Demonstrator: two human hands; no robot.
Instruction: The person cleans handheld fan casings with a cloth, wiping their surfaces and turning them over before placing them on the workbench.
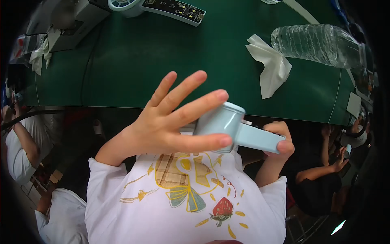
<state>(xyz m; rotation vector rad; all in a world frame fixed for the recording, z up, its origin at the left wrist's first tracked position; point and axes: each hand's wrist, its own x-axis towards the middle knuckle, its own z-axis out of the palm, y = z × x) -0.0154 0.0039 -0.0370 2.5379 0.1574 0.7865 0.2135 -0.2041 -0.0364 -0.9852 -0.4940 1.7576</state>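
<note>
A light blue handheld fan housing (219, 122) with a short handle is held in front of my chest, above the table's near edge. My right hand (283, 138) is closed around the end of its handle, thumb on the near side. Small dark parts show along the handle's upper edge. My left hand (166, 112) is open with fingers spread, in front of the round end of the housing. Its index fingertip and thumb overlap the housing; whether they touch it I cannot tell. The inside of the round end is hidden.
On the green table (134, 65) lies another fan piece with an exposed circuit board (176, 10). A crumpled white tissue (270, 67) and a clear plastic bottle (319, 44) lie at the right. A grey box-like device (75, 24) stands back left. Other people sit on both sides.
</note>
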